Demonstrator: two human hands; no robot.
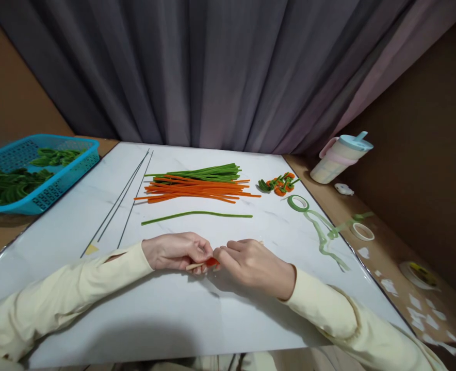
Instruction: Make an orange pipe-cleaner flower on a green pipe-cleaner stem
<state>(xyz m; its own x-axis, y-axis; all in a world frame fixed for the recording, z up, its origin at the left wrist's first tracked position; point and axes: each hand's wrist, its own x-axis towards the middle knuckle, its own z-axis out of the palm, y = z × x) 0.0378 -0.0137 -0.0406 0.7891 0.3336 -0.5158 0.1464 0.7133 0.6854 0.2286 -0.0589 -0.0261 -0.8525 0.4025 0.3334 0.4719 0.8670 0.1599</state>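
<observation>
Left hand (179, 251) and right hand (251, 262) meet, fingers (200, 251) pinched around an orange piece (212, 262).

Our left hand (177, 251) and right hand (249, 262): close together, palms down-ish.
Fingers (233, 246) curled; forearms (77, 288) angled inward from both sides.

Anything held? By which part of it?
Left hand pinches a tan stick just behind its exposed end. Orange piece between it and right hand; exact grip hidden.

Grey pleated curtain (220, 72) behind white marbled tabletop (251, 324); brown walls (413, 118) either side.
</observation>
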